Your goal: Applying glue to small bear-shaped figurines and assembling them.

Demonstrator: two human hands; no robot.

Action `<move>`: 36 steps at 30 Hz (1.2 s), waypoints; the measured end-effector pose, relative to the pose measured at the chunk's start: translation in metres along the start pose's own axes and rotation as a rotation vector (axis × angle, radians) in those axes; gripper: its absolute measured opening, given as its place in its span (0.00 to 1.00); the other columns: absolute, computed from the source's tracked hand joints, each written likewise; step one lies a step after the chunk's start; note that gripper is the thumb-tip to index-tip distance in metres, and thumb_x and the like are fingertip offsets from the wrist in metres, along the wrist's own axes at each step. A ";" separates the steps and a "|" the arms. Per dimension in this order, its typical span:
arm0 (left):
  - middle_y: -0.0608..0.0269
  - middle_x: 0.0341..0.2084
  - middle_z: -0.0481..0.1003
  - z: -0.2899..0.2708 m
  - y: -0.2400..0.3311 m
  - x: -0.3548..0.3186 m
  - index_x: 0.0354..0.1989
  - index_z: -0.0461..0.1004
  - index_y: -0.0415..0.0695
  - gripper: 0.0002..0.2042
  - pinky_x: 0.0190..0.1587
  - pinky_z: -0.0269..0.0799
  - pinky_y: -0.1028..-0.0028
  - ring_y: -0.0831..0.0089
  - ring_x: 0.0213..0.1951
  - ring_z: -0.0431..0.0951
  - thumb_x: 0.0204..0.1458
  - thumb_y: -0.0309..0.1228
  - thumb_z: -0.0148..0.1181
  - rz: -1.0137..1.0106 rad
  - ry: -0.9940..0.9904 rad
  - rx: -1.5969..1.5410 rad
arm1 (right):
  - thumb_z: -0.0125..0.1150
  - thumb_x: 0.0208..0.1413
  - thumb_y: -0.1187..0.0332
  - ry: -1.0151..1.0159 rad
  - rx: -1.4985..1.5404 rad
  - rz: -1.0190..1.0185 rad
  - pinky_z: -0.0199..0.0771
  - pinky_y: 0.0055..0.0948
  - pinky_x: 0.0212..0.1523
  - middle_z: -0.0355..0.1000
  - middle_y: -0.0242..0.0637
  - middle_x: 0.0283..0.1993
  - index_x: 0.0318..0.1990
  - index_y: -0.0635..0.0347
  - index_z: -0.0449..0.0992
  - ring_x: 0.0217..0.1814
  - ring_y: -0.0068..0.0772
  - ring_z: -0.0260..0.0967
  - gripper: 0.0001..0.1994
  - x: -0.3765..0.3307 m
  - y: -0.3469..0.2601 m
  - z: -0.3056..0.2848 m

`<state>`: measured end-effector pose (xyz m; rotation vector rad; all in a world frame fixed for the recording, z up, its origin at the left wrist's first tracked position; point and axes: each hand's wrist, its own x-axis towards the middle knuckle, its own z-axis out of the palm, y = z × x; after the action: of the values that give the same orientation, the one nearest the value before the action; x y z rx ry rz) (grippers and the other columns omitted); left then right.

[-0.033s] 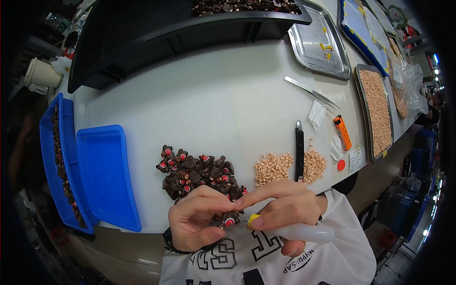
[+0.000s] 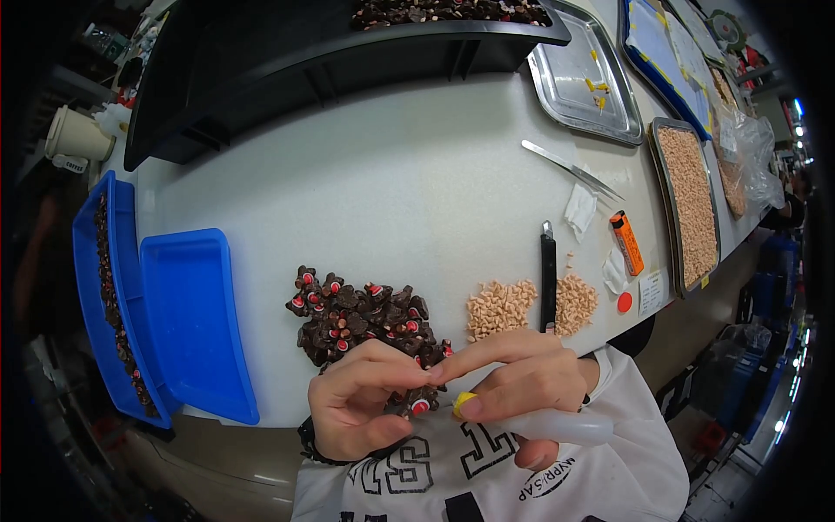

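My left hand (image 2: 361, 402) is closed in a pinch around a small dark brown figure (image 2: 421, 405) with a red and white round spot. In my right hand (image 2: 544, 378) lies a whitish squeeze bottle (image 2: 561, 426) with a yellow tip, gripped between thumb and fingers. My right index finger reaches over to the fingertips of my left hand; anything tiny between them cannot be made out. Just beyond my left hand is a heap of similar brown and red figures (image 2: 361, 317). Past my right hand lie two small piles of beige pieces (image 2: 502, 309), with a black utility knife (image 2: 548, 274) between them.
Two blue trays (image 2: 193, 326) are at the left, the outer one holding brown figures. A large black tray (image 2: 348, 65) spans the far side. Rightward are a metal tray (image 2: 587, 78), tweezers (image 2: 570, 168), an orange pack (image 2: 626, 244) and a tray of beige pieces (image 2: 687, 200).
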<state>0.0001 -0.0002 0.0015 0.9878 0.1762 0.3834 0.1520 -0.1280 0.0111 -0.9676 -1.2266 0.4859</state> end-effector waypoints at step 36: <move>0.46 0.39 0.68 0.002 -0.003 0.001 0.42 0.68 0.25 0.19 0.47 0.68 0.67 0.61 0.43 0.72 0.46 0.28 0.61 -0.008 0.001 -0.060 | 0.50 0.54 0.51 0.072 -0.067 -0.081 0.75 0.29 0.25 0.70 0.49 0.29 0.31 0.71 0.72 0.31 0.44 0.72 0.24 0.000 0.004 -0.001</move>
<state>0.0020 -0.0029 0.0000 0.9276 0.1683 0.3800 0.1534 -0.1256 0.0079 -0.9796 -1.2182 0.3454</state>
